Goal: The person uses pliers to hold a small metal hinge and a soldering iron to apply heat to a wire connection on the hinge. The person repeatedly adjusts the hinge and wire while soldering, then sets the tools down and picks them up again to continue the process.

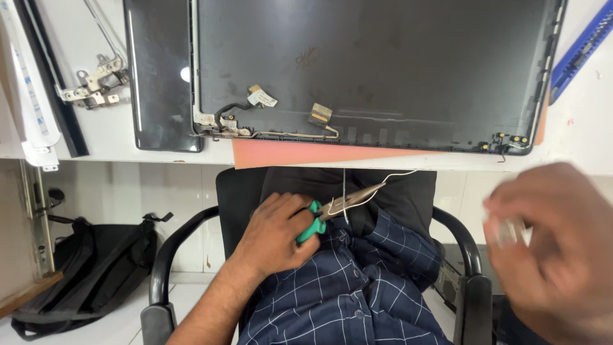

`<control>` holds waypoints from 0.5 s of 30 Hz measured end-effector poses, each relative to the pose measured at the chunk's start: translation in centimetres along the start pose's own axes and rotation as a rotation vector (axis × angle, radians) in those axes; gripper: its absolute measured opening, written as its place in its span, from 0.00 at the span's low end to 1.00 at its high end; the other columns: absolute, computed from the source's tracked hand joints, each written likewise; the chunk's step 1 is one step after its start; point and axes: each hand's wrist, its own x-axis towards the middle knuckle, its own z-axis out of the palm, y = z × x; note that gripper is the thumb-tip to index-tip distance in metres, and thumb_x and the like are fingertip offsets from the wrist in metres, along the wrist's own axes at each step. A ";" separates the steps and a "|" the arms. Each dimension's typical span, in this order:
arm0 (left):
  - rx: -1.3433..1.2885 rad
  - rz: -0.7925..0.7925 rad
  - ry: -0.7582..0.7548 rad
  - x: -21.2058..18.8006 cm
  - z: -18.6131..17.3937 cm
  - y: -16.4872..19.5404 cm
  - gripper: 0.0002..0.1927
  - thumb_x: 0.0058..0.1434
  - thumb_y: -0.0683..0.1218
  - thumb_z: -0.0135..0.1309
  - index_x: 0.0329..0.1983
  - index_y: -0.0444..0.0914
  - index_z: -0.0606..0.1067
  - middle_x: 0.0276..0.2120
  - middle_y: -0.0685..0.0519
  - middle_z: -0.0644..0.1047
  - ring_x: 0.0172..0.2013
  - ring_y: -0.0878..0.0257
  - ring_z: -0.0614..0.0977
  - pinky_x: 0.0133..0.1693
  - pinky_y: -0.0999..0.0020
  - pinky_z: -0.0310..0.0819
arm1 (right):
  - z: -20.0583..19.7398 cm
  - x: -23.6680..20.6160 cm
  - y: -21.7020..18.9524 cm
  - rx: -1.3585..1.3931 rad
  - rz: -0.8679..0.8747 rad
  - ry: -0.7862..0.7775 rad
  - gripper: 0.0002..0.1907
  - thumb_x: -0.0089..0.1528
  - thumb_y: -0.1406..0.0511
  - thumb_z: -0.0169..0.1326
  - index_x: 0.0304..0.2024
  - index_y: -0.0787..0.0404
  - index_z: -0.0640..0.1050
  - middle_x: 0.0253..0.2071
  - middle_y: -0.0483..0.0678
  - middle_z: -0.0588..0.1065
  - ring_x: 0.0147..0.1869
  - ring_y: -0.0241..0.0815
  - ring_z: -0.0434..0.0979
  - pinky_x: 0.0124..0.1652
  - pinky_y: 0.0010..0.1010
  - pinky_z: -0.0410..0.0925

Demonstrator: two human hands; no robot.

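1. The right hand [555, 249] is smeared by motion blur; whether something pale is held in its fingers cannot be told, and its lower part is cut off by the right and bottom edges.
2. Most of the green handles of the pliers [322, 217] are hidden inside the closed left hand [278, 233].
3. The laptop lid [377, 70] on the bench [575, 137] is cut off by the top edge.
4. The blue tool [584, 48] is cropped at the upper right corner, so its kind cannot be made out.
5. The black bag [83, 268] on the floor is partly hidden behind the chair armrest [175, 252].
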 end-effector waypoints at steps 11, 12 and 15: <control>0.117 0.007 -0.147 -1.2 0.4 -1.3 0.12 0.48 0.47 0.61 0.34 0.37 0.79 0.42 0.50 0.77 0.41 0.53 0.79 0.45 0.56 0.71 | 8.2 -1.4 8.9 -0.039 0.201 -0.681 0.13 0.53 0.65 0.52 0.39 0.57 0.81 0.32 0.50 0.81 0.33 0.49 0.83 0.35 0.42 0.75; 0.141 0.008 -0.159 -1.4 0.3 -1.4 0.13 0.47 0.47 0.61 0.34 0.37 0.79 0.42 0.49 0.77 0.41 0.52 0.79 0.46 0.55 0.72 | 9.3 -1.0 9.6 -0.103 0.230 -0.594 0.13 0.55 0.65 0.52 0.41 0.57 0.81 0.33 0.50 0.81 0.34 0.50 0.82 0.37 0.43 0.75; 0.175 -0.076 -0.238 -2.1 -0.3 -1.8 0.12 0.48 0.46 0.61 0.35 0.37 0.79 0.42 0.50 0.77 0.42 0.53 0.79 0.47 0.55 0.72 | 12.7 1.0 11.2 -0.294 0.223 -0.403 0.17 0.60 0.63 0.53 0.52 0.54 0.80 0.41 0.56 0.81 0.42 0.60 0.81 0.43 0.49 0.74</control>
